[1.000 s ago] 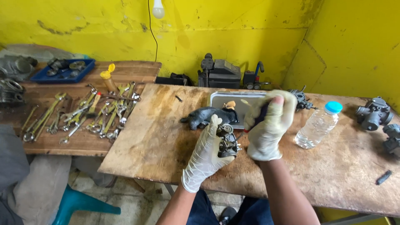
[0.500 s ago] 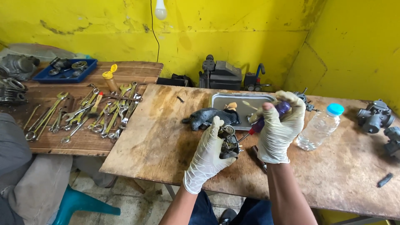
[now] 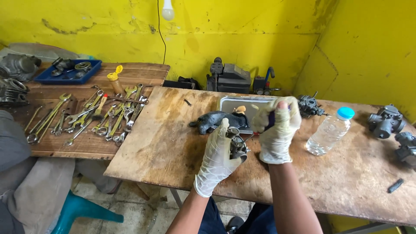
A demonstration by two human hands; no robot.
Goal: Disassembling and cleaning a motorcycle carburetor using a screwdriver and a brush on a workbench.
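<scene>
1. Small grey carburetor (image 3: 237, 146) held just above the near middle of the plywood bench top (image 3: 164, 143); left hand (image 3: 219, 154), in a pale glove, clamped around its side, thumb up by the top of the part.
2. Right hand (image 3: 277, 130), gloved too, closed in a fist on a purple-handled screwdriver (image 3: 272, 118); shaft angled down toward the carburetor, tip hidden behind the metal.
3. Looks like a screw being worked on the carburetor body; judging by the grip, next calls for steady downward pressure and a firm left-hand hold against the twist.
4. Just behind: a dark rag (image 3: 212, 121) touching a metal tray (image 3: 242, 108); clear plastic bottle (image 3: 330, 132) with blue cap upright close to the right elbow; easy to knock on a wide swing.
5. More carburetors (image 3: 388, 121) well apart at the far right; wrenches (image 3: 93, 115) spread on the slatted table on the left.
6. Near bench edge right below the wrists; a dropped screw could roll off there; bare plywood to the left gives room for setting the part down.
</scene>
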